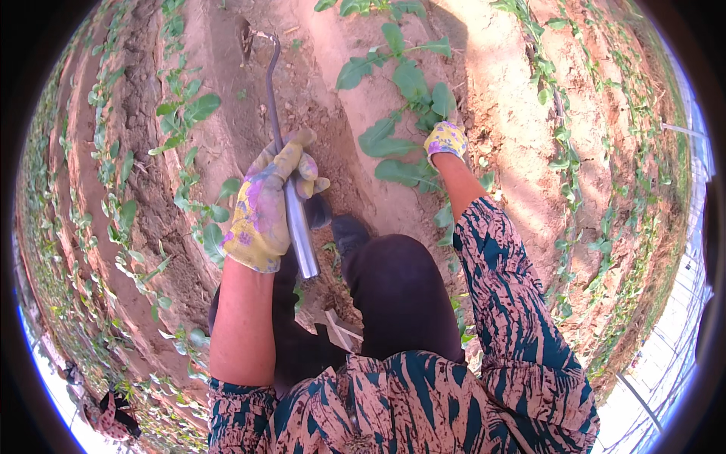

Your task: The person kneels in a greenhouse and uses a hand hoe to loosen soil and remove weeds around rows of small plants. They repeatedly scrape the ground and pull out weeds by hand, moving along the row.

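My left hand (266, 198), in a yellow glove with purple flowers, grips a hand hoe (299, 232) around the top of its shiny metal handle. The hoe's thin curved neck runs upward, and its soil-stained blade (244, 40) is over the furrow. My right hand (446, 141), in a matching glove, reaches down at the right side of leafy green seedlings (411, 82) on a soil ridge. Its fingertips are hidden by the glove's back and the leaves, so whether it grasps anything is unclear.
More seedling rows run along both sides, including a near row (184, 113) on the left and another (561, 136) on the right. My knee (402, 289) and dark shoes (349, 232) are in the furrow. A person (110, 420) appears at the far lower left.
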Motion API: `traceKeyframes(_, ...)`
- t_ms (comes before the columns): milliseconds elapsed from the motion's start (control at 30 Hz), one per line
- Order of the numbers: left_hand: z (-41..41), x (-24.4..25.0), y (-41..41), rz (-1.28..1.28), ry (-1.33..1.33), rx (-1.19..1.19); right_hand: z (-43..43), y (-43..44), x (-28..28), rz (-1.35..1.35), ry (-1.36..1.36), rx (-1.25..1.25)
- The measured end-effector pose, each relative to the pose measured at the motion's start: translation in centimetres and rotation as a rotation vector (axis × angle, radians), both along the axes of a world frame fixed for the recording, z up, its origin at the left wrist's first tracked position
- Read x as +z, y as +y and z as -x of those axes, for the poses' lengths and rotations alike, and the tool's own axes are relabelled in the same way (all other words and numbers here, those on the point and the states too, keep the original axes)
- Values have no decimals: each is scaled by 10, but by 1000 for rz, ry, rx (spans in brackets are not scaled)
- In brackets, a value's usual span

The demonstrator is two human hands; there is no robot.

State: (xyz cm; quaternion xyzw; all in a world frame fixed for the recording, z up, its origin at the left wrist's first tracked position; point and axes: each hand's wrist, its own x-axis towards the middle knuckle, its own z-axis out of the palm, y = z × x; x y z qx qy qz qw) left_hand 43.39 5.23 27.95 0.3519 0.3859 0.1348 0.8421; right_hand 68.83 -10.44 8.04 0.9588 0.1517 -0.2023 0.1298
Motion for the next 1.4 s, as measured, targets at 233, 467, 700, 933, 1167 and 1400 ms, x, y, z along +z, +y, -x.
traceKeyframes(233, 9, -4, 7, -4, 9, 18, 13, 17, 2, 33, 97, 51)
traceKeyframes(467, -5, -1, 5, 5, 2, 5, -9, -11, -1, -75, 61, 108)
traceKeyframes(700, -3, -5, 7, 13, -17, -5, -17, -32, -4, -404, 45, 151)
traceKeyframes(933, -1, -10, 10, -18, -2, 2, -37, -42, 19, -1388, 271, -979)
traceKeyframes(1167, -4, -9, 7, -17, -1, -29, -27, -10, 35, -1006, 338, -308)
traceKeyframes(1400, -2, -9, 5, -9, 8, -17, -31, 13, 13, -342, 111, 145)
